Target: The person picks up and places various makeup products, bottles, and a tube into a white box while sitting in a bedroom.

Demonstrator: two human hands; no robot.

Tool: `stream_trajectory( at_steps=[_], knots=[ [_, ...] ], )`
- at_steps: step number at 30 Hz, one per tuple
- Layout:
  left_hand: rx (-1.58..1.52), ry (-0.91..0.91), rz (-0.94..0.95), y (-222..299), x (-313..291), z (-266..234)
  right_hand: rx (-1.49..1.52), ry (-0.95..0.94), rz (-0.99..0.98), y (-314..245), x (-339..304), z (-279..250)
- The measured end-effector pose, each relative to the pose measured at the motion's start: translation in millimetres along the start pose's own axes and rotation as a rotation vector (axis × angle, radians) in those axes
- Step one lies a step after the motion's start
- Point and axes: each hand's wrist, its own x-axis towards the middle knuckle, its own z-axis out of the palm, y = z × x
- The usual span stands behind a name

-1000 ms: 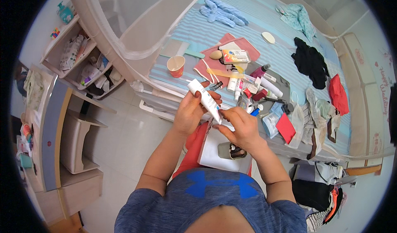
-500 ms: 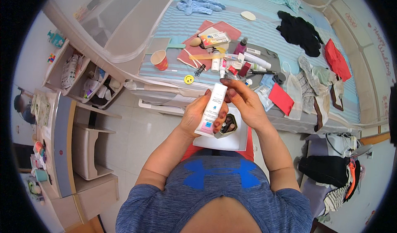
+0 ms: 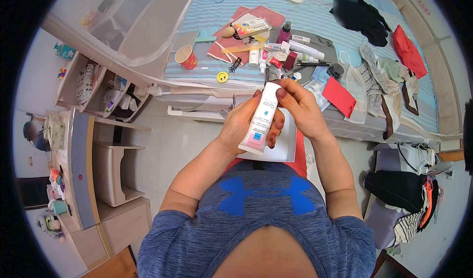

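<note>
A white squeeze tube (image 3: 262, 116) with a pink band and a blue patch at its flat end is held over my lap, tilted with the cap away from me. My left hand (image 3: 238, 126) is wrapped round the tube's body, its thumb along the side and dark-stained fingertips showing past the other edge. My right hand (image 3: 301, 106) pinches the white cap (image 3: 270, 88) with thumb and fingers. Under the hands lies a white box or tray (image 3: 287, 147), partly hidden by them.
On the striped bed ahead are a paper cup (image 3: 185, 57), a yellow smiley disc (image 3: 222, 77), a pink cloth (image 3: 245, 15), several bottles and tubes, a red envelope (image 3: 339, 96) and a black garment (image 3: 362, 17). Open shelves (image 3: 101, 88) and a desk (image 3: 84, 172) stand at left.
My right hand has closed in on the cap from beside it. The small dark container of sticks seen under the hands is now out of sight. The whole view has shifted slightly.
</note>
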Motion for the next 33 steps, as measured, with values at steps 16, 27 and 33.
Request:
stream_trajectory(
  at_steps=[16, 27, 33],
  knots=[
    [0.065, 0.02, -0.049, -2.1, 6.8, -6.4, 0.104, 0.004, 0.062, 1.6, -4.7, -6.1],
    [0.416, -0.087, -0.087, 15.3, 1.5, -10.9, 0.043, 0.068, -0.013, -6.7, -2.1, -22.4],
    [0.628, 0.017, -0.05, 19.0, -1.1, -16.0, 0.031, 0.063, 0.05, -9.7, -4.9, -21.9]
  ],
)
